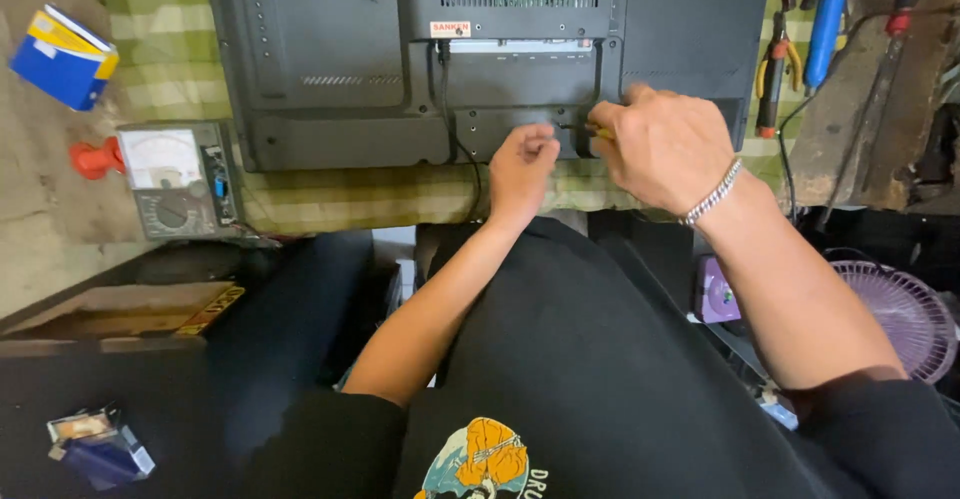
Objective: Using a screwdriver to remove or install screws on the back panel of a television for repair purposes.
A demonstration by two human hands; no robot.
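Left hand [522,164] fisted against lower back panel [520,127] of flat television [330,59] lying face down on checked cloth [170,69]; right hand [665,144] gripping yellow-handled screwdriver [598,132] at panel; cover unremoved, meter [175,179] idle.

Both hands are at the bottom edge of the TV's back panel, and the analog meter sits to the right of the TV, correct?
Not quite. In the head view the meter lies left of the TV. Both the left hand and right hand are at its bottom edge.
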